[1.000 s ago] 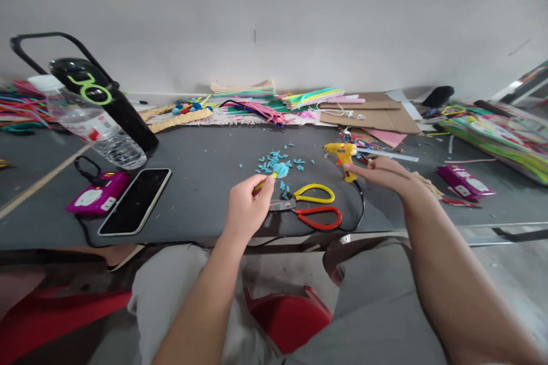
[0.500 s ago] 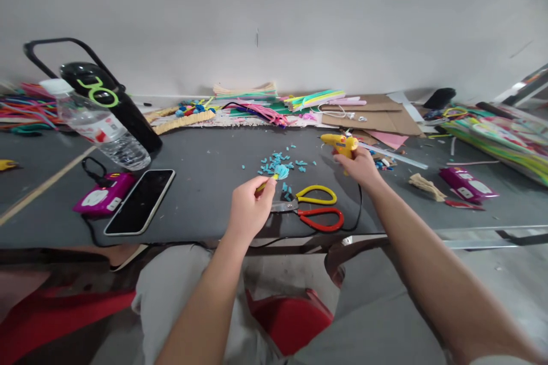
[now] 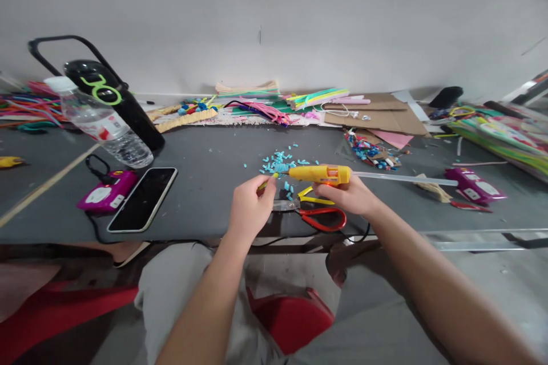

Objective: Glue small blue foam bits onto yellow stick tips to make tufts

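Note:
My left hand (image 3: pixel 252 205) pinches a thin yellow-green stem (image 3: pixel 262 185), with a light-blue tuft (image 3: pixel 281 168) at its upper end. In my right hand (image 3: pixel 353 197) is a yellow hot glue gun (image 3: pixel 319 173), its nozzle pointing left, close to the tuft; whether they touch I cannot tell. A long clear glue stick (image 3: pixel 405 178) juts out of the gun's back. Small blue cut pieces (image 3: pixel 280 156) lie scattered just behind the stem. Scissors with one red and one yellow handle (image 3: pixel 324 220) lie below the gun, partly hidden by my right hand.
To the left are a phone (image 3: pixel 143 199), a purple power bank (image 3: pixel 108 190), a water bottle (image 3: pixel 103 128) and a black flask (image 3: pixel 135 120). A second purple power bank (image 3: pixel 475 185) sits at right. Bundles of coloured pipe cleaners (image 3: pixel 317 98) line the grey partition (image 3: pixel 274 17).
My right hand has brought the glue gun left and toward me, turning it so the nozzle is by the blue tuft. The left hand has stayed nearly in place.

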Demonstrator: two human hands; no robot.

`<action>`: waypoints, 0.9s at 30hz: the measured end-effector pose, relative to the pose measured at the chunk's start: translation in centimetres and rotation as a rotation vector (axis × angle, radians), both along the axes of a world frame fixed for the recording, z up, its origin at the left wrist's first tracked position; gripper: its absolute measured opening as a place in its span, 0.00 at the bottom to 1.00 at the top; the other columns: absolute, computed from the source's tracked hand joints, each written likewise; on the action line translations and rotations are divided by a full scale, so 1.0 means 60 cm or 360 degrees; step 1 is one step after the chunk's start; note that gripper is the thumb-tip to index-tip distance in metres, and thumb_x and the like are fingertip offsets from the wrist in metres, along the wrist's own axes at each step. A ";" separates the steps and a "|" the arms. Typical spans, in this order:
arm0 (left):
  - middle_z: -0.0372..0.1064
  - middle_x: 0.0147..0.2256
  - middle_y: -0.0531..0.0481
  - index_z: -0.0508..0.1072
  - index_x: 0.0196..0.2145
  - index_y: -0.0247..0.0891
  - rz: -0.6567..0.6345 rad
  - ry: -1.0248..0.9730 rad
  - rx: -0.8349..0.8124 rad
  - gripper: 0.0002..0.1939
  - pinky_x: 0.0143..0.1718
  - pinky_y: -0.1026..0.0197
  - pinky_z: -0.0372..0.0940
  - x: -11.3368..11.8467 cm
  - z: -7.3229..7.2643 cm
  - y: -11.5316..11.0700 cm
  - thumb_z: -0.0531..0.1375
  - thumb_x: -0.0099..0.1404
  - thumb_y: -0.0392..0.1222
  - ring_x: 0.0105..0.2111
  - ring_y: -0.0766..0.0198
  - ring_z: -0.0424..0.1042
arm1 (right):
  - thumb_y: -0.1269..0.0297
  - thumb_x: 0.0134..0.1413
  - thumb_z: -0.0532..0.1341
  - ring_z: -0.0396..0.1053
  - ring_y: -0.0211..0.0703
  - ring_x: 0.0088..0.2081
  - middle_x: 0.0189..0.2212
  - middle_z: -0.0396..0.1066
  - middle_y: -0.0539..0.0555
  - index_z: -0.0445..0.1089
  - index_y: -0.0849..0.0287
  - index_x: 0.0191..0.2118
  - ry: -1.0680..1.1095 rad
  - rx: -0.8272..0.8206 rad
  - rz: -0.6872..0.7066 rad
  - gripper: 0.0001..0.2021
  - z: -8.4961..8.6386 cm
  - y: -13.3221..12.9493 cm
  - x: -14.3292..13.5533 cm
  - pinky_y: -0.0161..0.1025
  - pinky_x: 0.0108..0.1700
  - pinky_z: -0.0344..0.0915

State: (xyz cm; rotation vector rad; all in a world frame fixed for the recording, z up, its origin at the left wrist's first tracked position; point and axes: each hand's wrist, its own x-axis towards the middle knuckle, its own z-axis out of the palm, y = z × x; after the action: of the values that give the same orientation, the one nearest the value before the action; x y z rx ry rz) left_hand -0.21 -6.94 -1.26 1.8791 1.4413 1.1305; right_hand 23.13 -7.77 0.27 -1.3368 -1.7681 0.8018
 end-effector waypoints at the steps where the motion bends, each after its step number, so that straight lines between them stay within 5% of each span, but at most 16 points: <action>1: 0.64 0.21 0.54 0.77 0.30 0.36 0.0005 0.0008 -0.0011 0.17 0.26 0.64 0.54 0.000 0.001 -0.001 0.56 0.69 0.48 0.23 0.68 0.59 | 0.63 0.51 0.61 0.66 0.38 0.24 0.24 0.70 0.48 0.71 0.58 0.32 0.0028 -0.0081 0.0054 0.05 -0.002 0.000 0.000 0.35 0.27 0.65; 27: 0.62 0.21 0.54 0.75 0.28 0.37 0.0001 0.0054 -0.0029 0.17 0.27 0.64 0.52 -0.001 0.005 -0.002 0.55 0.69 0.48 0.23 0.68 0.58 | 0.65 0.50 0.59 0.58 0.35 0.22 0.20 0.60 0.46 0.65 0.57 0.28 0.0026 -0.0279 0.0080 0.04 -0.003 0.002 0.001 0.33 0.22 0.56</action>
State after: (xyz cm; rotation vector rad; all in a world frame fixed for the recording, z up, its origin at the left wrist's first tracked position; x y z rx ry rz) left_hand -0.25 -7.06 -0.97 1.8939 1.4661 1.0872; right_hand 23.19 -7.65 0.12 -1.3981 -1.7574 1.0125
